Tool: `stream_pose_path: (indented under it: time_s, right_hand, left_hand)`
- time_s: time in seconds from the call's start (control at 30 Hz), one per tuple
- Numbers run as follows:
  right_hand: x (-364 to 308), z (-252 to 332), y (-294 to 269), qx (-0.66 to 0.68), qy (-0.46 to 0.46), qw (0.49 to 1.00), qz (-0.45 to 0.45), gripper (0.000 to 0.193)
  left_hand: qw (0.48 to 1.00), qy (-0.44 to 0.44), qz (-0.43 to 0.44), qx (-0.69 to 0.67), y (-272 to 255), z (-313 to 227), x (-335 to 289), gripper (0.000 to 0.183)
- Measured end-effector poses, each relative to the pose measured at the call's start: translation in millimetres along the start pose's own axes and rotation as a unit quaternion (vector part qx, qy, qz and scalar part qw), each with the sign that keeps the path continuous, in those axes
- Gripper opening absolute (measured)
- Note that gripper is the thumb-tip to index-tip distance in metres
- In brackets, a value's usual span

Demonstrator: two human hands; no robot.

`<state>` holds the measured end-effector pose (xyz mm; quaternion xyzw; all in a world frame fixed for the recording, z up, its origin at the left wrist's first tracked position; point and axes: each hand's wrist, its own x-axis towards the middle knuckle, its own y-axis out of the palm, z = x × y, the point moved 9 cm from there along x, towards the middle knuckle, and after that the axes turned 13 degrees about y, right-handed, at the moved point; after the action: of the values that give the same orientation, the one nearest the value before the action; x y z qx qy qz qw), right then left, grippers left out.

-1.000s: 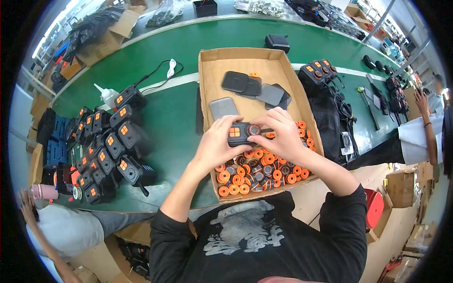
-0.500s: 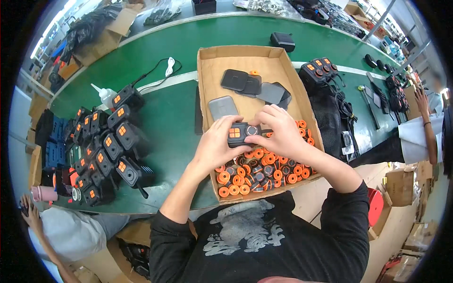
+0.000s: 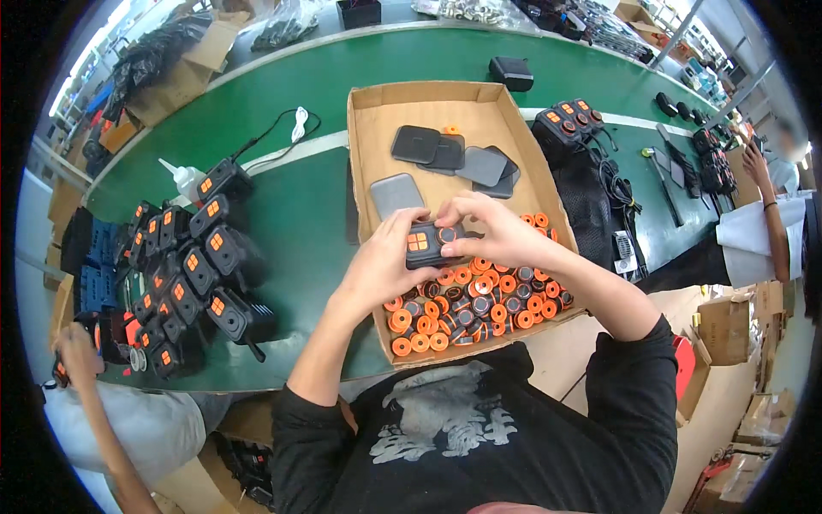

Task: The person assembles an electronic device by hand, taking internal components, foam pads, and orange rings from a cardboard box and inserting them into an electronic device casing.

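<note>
Both hands hold one small black device with orange buttons [image 3: 425,243] above a shallow cardboard box [image 3: 374,111]. My left hand [image 3: 381,265] grips its left end from below. My right hand [image 3: 495,230] covers its right end, with the fingertips on a round orange-and-black knob [image 3: 446,234] at its top. Under the hands, the near end of the box holds several loose orange-and-black round knobs [image 3: 479,300]. Flat dark grey pads [image 3: 445,154] lie at the far end of the box.
Several assembled black devices with orange buttons [image 3: 193,265] lie in rows on the green table [image 3: 308,206] to the left, beside a white glue bottle [image 3: 184,176]. More such devices [image 3: 569,120] and cables lie right of the box. Other people's hands [image 3: 77,351] appear at both sides.
Both hands stay on the device over the box. The right fingers have shifted slightly along its top edge.
</note>
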<state>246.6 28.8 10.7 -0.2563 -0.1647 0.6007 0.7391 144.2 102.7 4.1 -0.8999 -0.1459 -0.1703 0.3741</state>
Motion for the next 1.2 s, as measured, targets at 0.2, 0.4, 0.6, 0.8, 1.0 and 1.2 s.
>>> stream_pose_path:
  time_s: [0.2, 0.4, 0.6, 0.8, 1.0, 1.2]
  right_hand:
    - [-2, 15, -5, -0.027, -0.003, 0.998, 0.056, 0.032]
    - [70, -16, -27, -0.136, -0.039, 0.99, -0.012, 0.022]
    - [89, -13, 30, -0.319, -0.235, 0.918, 0.007, 0.048]
    - [79, -12, 34, -0.445, -0.274, 0.85, -0.062, 0.046]
    - [49, 7, -95, -0.08, -0.088, 0.943, -0.311, 0.046]
    - [-40, 58, -122, 0.193, -0.079, 0.927, -0.312, 0.046]
  left_hand:
    - [0.998, -0.027, 0.041, -0.035, 1, 3, -4, 0.072]
    - [0.999, 0.008, 0.045, -0.014, -3, -8, -4, 0.067]
    - [0.996, -0.001, 0.084, -0.027, 0, -9, -6, 0.068]
    - [0.996, -0.036, 0.075, -0.036, -1, -2, -6, 0.069]
    - [0.987, -0.089, -0.009, -0.132, -5, 13, -8, 0.066]
    - [0.767, -0.172, -0.157, -0.598, 4, 26, -22, 0.049]
